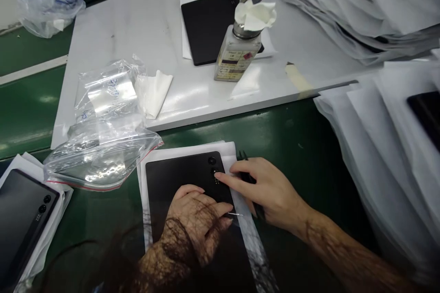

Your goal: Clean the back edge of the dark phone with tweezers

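Our left hand (192,224) presses flat on the tablet (178,176) at the bench's (295,137) near edge; our right hand (264,190), forefinger out, seems to grip tweezers (244,158).

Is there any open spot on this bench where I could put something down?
The white board is bare between the crumpled bag and the black panel. Green mat lies open right of the right hand. Paper stacks crowd the right; plastic bags crowd the left.

Bare green mat (295,132) right of tablet (178,178): passable | left: plastic bags (103,155) crowd the tablet's edge | right: paper stacks (378,146) block | behind: board (137,32), bottle (237,55)
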Available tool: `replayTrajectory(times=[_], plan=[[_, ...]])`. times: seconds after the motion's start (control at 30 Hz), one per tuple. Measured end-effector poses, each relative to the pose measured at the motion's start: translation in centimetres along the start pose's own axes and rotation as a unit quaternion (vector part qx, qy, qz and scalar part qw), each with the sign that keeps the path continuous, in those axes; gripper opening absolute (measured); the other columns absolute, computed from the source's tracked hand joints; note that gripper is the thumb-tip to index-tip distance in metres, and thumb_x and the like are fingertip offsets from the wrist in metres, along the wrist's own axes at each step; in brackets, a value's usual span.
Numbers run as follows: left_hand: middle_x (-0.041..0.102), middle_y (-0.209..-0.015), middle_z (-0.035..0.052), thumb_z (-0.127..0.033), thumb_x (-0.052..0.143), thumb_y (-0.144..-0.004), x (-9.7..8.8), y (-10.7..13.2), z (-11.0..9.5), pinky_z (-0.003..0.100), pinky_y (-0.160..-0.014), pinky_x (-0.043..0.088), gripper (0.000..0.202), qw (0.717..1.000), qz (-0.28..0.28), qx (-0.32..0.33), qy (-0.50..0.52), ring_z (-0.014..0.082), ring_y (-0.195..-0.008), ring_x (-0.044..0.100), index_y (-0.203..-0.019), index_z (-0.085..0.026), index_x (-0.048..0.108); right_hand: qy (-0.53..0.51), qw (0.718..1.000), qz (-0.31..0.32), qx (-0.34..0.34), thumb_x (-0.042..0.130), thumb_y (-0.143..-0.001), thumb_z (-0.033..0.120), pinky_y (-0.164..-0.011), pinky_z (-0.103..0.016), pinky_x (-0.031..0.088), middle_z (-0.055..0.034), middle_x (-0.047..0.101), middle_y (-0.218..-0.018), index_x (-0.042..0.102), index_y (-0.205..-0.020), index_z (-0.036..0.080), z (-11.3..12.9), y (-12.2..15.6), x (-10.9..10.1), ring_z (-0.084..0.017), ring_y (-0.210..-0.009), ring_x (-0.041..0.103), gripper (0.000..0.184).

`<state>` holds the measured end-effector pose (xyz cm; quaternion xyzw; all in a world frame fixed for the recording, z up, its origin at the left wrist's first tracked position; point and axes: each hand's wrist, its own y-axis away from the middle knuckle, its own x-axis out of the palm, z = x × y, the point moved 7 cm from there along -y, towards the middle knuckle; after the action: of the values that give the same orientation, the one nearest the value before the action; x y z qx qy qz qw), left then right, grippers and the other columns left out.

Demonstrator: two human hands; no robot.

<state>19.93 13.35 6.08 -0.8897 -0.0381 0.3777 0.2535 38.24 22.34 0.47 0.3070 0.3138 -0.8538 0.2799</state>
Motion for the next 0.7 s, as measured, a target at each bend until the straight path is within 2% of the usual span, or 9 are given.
replayTrajectory(times=[0.07, 0.13, 0.33, 0.47, 0.5, 0.53, 0.6, 0.63, 0.7], plan=[[0.088, -0.082, -0.0077, -0.012, 0.075, -0.108, -0.4, -0.6, -0.2, 0.038, -0.09, 0.083, 0.024, 1.0, 0.002, 0.012, -0.007, 0.0183, -0.063, 0.087, -0.123, -0.03, 0.08, 0.045, 0.997, -0.009, -0.06, 0.056, -0.114, 0.001, -0.088, -0.044, 0.069, -0.007, 0.088, -0.119, 0.082, -0.171, 0.038, 0.6, 0.1, 0.5, -0.027, -0.102, 0.083, 0.072], [0.089, -0.082, -0.0078, -0.01, 0.075, -0.106, -0.7, -0.8, -0.3, 0.038, -0.09, 0.084, 0.028, 1.0, -0.001, 0.01, -0.005, 0.0181, -0.064, 0.087, -0.125, -0.03, 0.079, 0.071, 0.993, -0.03, -0.086, 0.053, -0.113, 0.0, -0.087, -0.042, 0.066, -0.007, 0.083, -0.115, 0.079, -0.173, 0.033, 1.0, -0.1, 0.7, -0.025, -0.099, 0.079, 0.073], [0.092, -0.086, -0.0053, -0.007, 0.078, -0.101, -0.4, -0.4, -0.2, 0.04, -0.091, 0.086, 0.034, 1.0, 0.004, 0.022, 0.01, 0.0208, -0.066, 0.09, -0.127, -0.029, 0.08, 0.121, 0.984, -0.099, -0.081, 0.061, -0.117, 0.001, -0.082, -0.038, 0.054, -0.0044, 0.079, -0.112, 0.088, -0.151, 0.035, 1.4, -1.3, 0.9, -0.023, -0.095, 0.071, 0.055], [0.094, -0.087, -0.0044, -0.008, 0.083, -0.1, 0.0, 0.3, 1.0, 0.046, -0.09, 0.087, 0.061, 0.999, 0.017, 0.003, 0.041, 0.0245, -0.064, 0.09, -0.158, -0.025, 0.079, 0.143, 0.978, -0.129, -0.087, 0.06, -0.118, -0.001, -0.083, -0.038, 0.056, -0.0068, 0.084, -0.116, 0.09, -0.148, 0.033, 1.4, -1.8, 0.6, -0.024, -0.101, 0.075, 0.054], [0.096, -0.088, -0.0033, -0.008, 0.086, -0.1, 0.1, 0.4, 1.4, 0.048, -0.092, 0.088, 0.062, 0.998, 0.022, -0.003, 0.055, 0.0255, -0.065, 0.09, -0.159, -0.025, 0.081, 0.152, 0.975, -0.132, -0.093, 0.058, -0.119, -0.001, -0.083, -0.038, 0.057, -0.0078, 0.085, -0.117, 0.09, -0.147, 0.031, 1.5, -2.0, 0.5, -0.025, -0.102, 0.077, 0.054], [0.098, -0.09, -0.002, -0.009, 0.089, -0.1, 0.2, 0.5, 1.8, 0.05, -0.094, 0.087, 0.056, 0.997, 0.028, -0.008, 0.07, 0.0265, -0.068, 0.092, -0.153, -0.026, 0.086, 0.162, 0.973, -0.131, -0.098, 0.056, -0.119, -0.002, -0.083, -0.038, 0.059, -0.0089, 0.086, -0.118, 0.091, -0.146, 0.03, 1.4, -2.2, 0.3, -0.025, -0.103, 0.078, 0.054], [0.1, -0.093, -0.0006, -0.01, 0.095, -0.098, 0.3, 0.5, 2.4, 0.052, -0.099, 0.086, 0.034, 0.995, 0.039, -0.012, 0.092, 0.0281, -0.073, 0.096, -0.126, -0.029, 0.095, 0.178, 0.972, -0.127, -0.086, 0.053, -0.12, -0.001, -0.085, -0.038, 0.063, -0.0107, 0.089, -0.12, 0.092, -0.142, 0.027, 1.1, -2.9, -0.1, -0.026, -0.105, 0.081, 0.054], [0.101, -0.092, -0.0009, -0.011, 0.097, -0.097, 0.3, 0.4, 2.6, 0.052, -0.1, 0.086, 0.025, 0.994, 0.047, -0.012, 0.097, 0.028, -0.073, 0.096, -0.114, -0.03, 0.097, 0.184, 0.972, -0.127, -0.07, 0.052, -0.121, 0.0, -0.087, -0.039, 0.064, -0.0118, 0.089, -0.12, 0.093, -0.141, 0.025, 0.7, -3.3, -0.3, -0.026, -0.106, 0.081, 0.052], [0.1, -0.089, -0.0034, -0.013, 0.101, -0.096, 0.2, -0.1, 2.9, 0.049, -0.1, 0.085, 0.019, 0.992, 0.068, -0.018, 0.106, 0.0252, -0.07, 0.095, -0.101, -0.031, 0.097, 0.195, 0.971, -0.138, -0.028, 0.055, -0.124, 0.008, -0.088, -0.041, 0.065, -0.0141, 0.09, -0.12, 0.093, -0.142, 0.02, -0.1, -4.2, -0.8, -0.028, -0.103, 0.081, 0.044]])
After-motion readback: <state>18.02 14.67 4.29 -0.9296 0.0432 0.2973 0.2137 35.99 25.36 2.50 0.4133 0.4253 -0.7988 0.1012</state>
